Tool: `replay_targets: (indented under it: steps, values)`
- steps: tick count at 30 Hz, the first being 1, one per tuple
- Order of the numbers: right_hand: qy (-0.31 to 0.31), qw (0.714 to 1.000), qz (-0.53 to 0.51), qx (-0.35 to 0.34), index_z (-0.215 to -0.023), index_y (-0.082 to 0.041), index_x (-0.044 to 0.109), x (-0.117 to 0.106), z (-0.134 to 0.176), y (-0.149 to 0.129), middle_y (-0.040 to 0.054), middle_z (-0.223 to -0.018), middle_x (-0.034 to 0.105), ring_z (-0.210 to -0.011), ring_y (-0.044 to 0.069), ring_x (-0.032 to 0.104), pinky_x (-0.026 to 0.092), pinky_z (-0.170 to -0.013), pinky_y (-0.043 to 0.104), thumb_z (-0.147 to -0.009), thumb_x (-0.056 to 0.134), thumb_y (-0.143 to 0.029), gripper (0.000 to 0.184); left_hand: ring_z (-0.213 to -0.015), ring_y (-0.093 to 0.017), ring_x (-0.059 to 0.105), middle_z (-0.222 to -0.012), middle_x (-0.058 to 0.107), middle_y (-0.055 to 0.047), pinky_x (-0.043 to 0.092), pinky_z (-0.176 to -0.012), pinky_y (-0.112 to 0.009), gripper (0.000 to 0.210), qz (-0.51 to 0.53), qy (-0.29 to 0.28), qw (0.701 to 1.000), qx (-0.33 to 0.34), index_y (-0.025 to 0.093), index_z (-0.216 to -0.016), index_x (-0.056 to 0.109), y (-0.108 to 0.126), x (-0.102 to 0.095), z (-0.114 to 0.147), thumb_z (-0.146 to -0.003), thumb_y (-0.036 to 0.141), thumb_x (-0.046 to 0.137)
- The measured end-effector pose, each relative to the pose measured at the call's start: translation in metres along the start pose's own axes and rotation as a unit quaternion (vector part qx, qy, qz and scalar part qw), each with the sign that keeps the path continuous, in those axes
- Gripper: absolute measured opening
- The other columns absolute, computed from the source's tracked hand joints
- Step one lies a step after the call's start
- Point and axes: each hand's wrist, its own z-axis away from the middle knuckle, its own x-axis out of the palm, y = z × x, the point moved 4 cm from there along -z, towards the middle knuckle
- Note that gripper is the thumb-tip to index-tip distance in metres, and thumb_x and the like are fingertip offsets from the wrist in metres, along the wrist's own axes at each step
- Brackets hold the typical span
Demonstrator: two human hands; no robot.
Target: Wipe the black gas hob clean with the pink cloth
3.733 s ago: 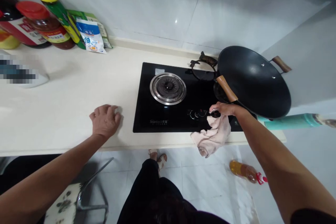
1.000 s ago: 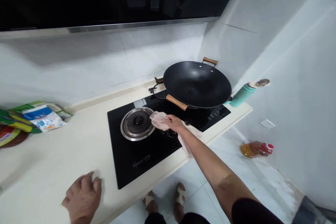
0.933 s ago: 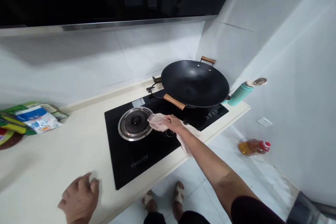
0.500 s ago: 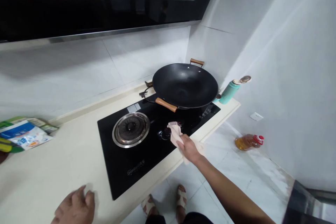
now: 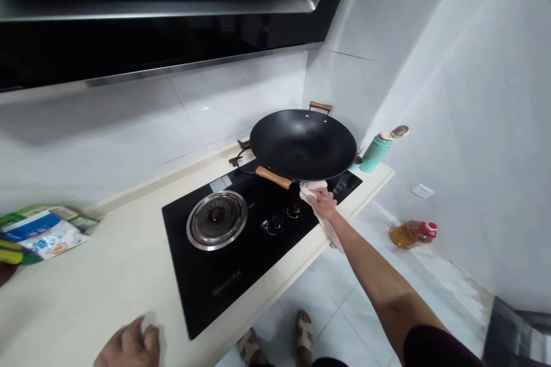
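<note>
Cloth [image 5: 310, 186], one, pinched by right hand [image 5: 326, 205]; left hand [image 5: 130, 348] half-curled; one wok [image 5: 303, 146], two knobs [image 5: 276, 222].

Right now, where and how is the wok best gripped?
Probably two-handed, as the wok is wide. Take the near handle from the front, where it juts outward; reach across for the far handle on the opposite side. The right hand should put down the cloth first.

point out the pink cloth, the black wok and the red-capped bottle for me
Pink cloth [image 5: 310, 188]: head view, on its bunched upper part.
Black wok [image 5: 303, 146]: head view, on the inside of the bowl.
Red-capped bottle [image 5: 408, 234]: head view, on the bottle's body.
</note>
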Motion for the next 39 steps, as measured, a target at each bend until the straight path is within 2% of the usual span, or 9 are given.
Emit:
replay_targets:
  steps: [4,9,14,19,22,28,31,35,39]
  values:
    - [-0.086,0.995,0.011,-0.045,-0.120,-0.032,0.082,0.033,-0.012,-0.021,0.0037,-0.130,0.071,-0.117,0.025,0.061,0.048,-0.107,0.046,-0.105,0.046,-0.059,0.047,-0.144,-0.047,0.045,-0.155,0.054,-0.018,0.034,-0.119,-0.067,0.072,-0.005,0.003,1.000,-0.007,0.023,-0.140,0.062,0.001,-0.001,0.001,-0.097,0.065,0.023]
    - [-0.112,0.991,0.031,-0.073,-0.119,-0.030,0.081,0.033,-0.015,-0.023,0.0046,-0.128,0.072,-0.115,0.025,0.060,0.048,-0.106,0.043,-0.109,0.038,-0.054,0.051,-0.145,-0.047,0.045,-0.156,0.053,-0.019,0.035,-0.120,-0.067,0.074,-0.008,-0.002,1.000,-0.006,0.020,-0.141,0.063,0.003,-0.003,0.004,-0.098,0.063,0.022]
    - [-0.057,0.993,0.062,-0.080,-0.122,-0.022,0.079,0.024,0.031,0.003,0.0115,-0.129,0.065,-0.112,0.028,0.057,0.046,-0.108,0.047,-0.107,0.044,-0.047,0.045,-0.145,-0.047,0.045,-0.155,0.055,-0.020,0.034,-0.121,-0.067,0.071,-0.014,0.002,1.000,-0.003,0.018,-0.140,0.064,0.008,-0.007,0.007,-0.097,0.061,0.026]
    - [0.049,0.982,0.108,-0.147,-0.130,-0.015,0.073,0.041,0.093,0.007,0.0173,-0.122,0.061,-0.106,0.032,0.052,0.050,-0.105,0.053,-0.102,0.052,-0.041,0.043,-0.147,-0.047,0.044,-0.156,0.054,-0.019,0.034,-0.122,-0.067,0.075,-0.007,-0.001,1.000,-0.012,0.019,-0.141,0.063,0.009,-0.007,0.007,-0.098,0.062,0.020]
    - [0.059,0.981,0.095,-0.160,-0.127,-0.016,0.071,0.060,0.115,-0.006,0.0168,-0.117,0.060,-0.107,0.033,0.053,0.052,-0.104,0.054,-0.102,0.051,-0.032,0.036,-0.146,-0.047,0.045,-0.155,0.054,-0.019,0.035,-0.120,-0.069,0.071,0.005,-0.002,1.000,-0.010,0.021,-0.142,0.063,0.007,-0.005,0.005,-0.098,0.062,0.025]
    - [0.005,0.974,0.129,-0.187,-0.126,-0.018,0.068,0.092,0.144,-0.046,0.0159,-0.118,0.063,-0.111,0.034,0.056,0.055,-0.100,0.052,-0.097,0.057,-0.022,0.032,-0.146,-0.048,0.045,-0.157,0.052,-0.020,0.035,-0.120,-0.070,0.071,0.008,0.000,1.000,-0.005,0.020,-0.142,0.063,0.006,-0.003,0.005,-0.099,0.062,0.025]
    - [-0.010,0.969,0.129,-0.208,-0.119,-0.021,0.070,0.100,0.162,-0.063,0.0140,-0.117,0.065,-0.108,0.032,0.057,0.058,-0.094,0.048,-0.095,0.062,-0.021,0.026,-0.147,-0.048,0.043,-0.158,0.052,-0.020,0.033,-0.121,-0.070,0.069,0.012,-0.003,1.000,-0.005,0.020,-0.142,0.062,0.006,-0.003,0.006,-0.098,0.059,0.026]
    - [-0.062,0.952,0.101,-0.282,-0.108,-0.021,0.073,0.106,0.185,-0.081,0.0125,-0.114,0.067,-0.105,0.030,0.060,0.059,-0.091,0.045,-0.092,0.071,-0.029,0.018,-0.146,-0.049,0.043,-0.157,0.051,-0.022,0.035,-0.119,-0.070,0.071,0.003,-0.010,1.000,0.002,0.018,-0.142,0.062,0.005,-0.004,0.005,-0.098,0.061,0.025]
    - [-0.087,0.937,0.099,-0.322,-0.103,-0.025,0.074,0.107,0.191,-0.095,0.0106,-0.116,0.068,-0.107,0.029,0.060,0.058,-0.091,0.044,-0.092,0.074,-0.036,0.016,-0.145,-0.047,0.044,-0.157,0.051,-0.020,0.035,-0.118,-0.068,0.071,0.000,-0.011,1.000,-0.003,0.019,-0.143,0.061,0.004,-0.005,0.005,-0.099,0.060,0.024]
